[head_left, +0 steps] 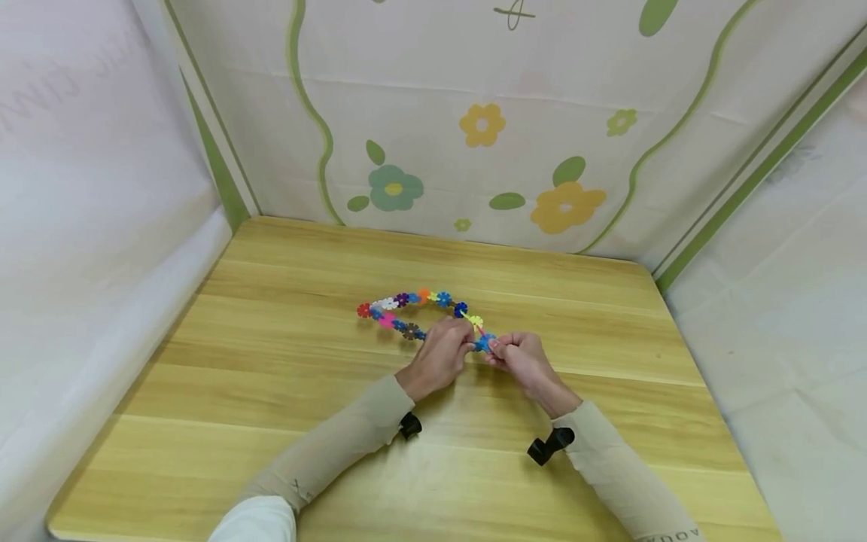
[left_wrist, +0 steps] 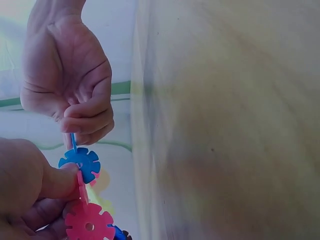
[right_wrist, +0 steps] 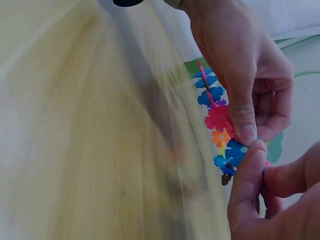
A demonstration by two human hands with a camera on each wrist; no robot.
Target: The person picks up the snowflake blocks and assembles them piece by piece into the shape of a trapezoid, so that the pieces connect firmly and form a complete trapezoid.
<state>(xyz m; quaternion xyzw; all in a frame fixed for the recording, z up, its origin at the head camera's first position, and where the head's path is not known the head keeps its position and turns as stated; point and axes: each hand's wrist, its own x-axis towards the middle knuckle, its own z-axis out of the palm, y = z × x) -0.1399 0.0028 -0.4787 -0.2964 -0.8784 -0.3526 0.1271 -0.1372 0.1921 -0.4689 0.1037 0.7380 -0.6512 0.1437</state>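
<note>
A loop of notched, flower-shaped plastic discs (head_left: pixel 410 330) in many colours is held over the wooden table, its discs slotted into one another. At the loop's right end the left hand (head_left: pixel 443 350) pinches a blue disc (left_wrist: pixel 90 159) between thumb and fingers. Beside it, the right hand (head_left: pixel 524 361) grips another blue disc, seen edge-on (left_wrist: pixel 74 142) in the left wrist view and mostly covered by fingertips. Both hands' fingertips nearly meet in the right wrist view. Pink discs (left_wrist: pixel 82 227) hang just below the left thumb.
The wooden table (head_left: pixel 325 467) ends at the back against a white cloth wall (head_left: pixel 420 135) printed with flowers and leaves. White cloth also stands along both sides. Black camera mounts (head_left: pixel 552 446) hang at the wrists.
</note>
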